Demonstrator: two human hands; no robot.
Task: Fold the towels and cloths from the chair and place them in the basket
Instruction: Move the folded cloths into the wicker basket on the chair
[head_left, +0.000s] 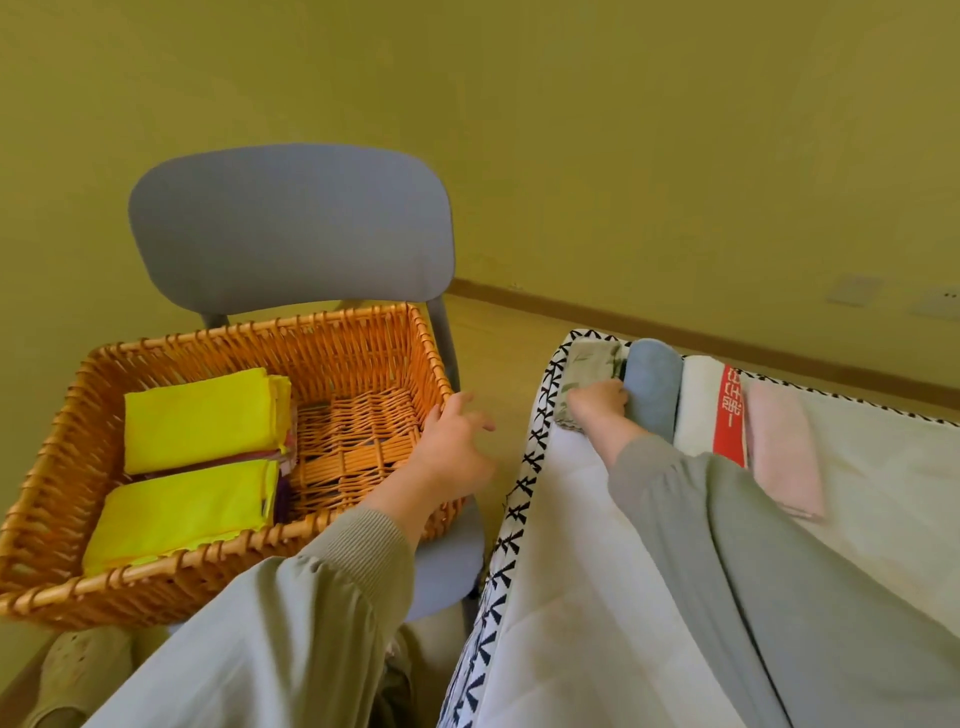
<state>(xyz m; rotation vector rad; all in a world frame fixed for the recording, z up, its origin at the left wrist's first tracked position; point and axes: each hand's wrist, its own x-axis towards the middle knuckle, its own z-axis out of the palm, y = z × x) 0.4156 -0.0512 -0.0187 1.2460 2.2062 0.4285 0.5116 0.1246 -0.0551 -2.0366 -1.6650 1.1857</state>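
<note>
Patterned cloth (584, 369) lies folded at the bed (561, 519) corner, right hand (597, 402) fingers curled round its edge, blue towel (653, 389) just beside. Left hand (454, 441) fingers loosely spread at the basket (363, 332) rim; basket on the chair (291, 223), yellow cloths (200, 415) inside.

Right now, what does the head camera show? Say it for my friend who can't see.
A person's right hand grips a folded patterned cloth on a bed beside other folded towels. The open left hand touches the rim of a wicker basket on a grey chair; two folded yellow cloths lie inside.
</note>
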